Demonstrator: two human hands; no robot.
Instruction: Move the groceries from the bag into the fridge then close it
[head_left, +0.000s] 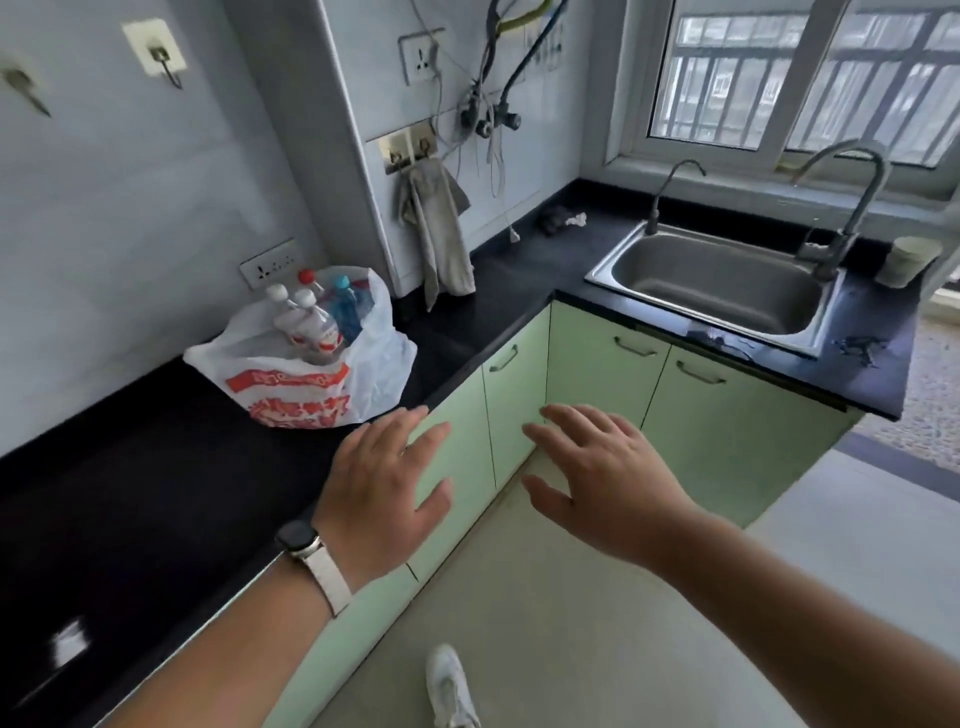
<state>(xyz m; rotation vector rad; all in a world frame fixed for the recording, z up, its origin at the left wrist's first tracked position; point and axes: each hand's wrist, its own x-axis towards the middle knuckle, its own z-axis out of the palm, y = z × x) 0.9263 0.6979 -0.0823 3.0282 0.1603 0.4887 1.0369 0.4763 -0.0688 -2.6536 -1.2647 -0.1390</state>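
Observation:
A white plastic bag (306, 387) with red print stands on the black countertop (156, 493) against the left wall. Several bottles poke out of its top: clear ones with white caps (306, 325), one with a red cap (307, 277), and a blue one (345, 309). My left hand (387, 486), with a watch on its wrist, hovers palm down with fingers spread over the counter's front edge, a short way from the bag. My right hand (597, 473) is stretched out beside it over the floor, fingers apart, holding nothing. No fridge is in view.
Pale green cabinet doors (597, 374) run under the L-shaped counter. A steel sink (722, 280) with two taps sits under the window at the right, a white cup (909, 260) beside it. A grey towel (439, 228) hangs on the wall corner. My white shoe (449, 686) is on the floor.

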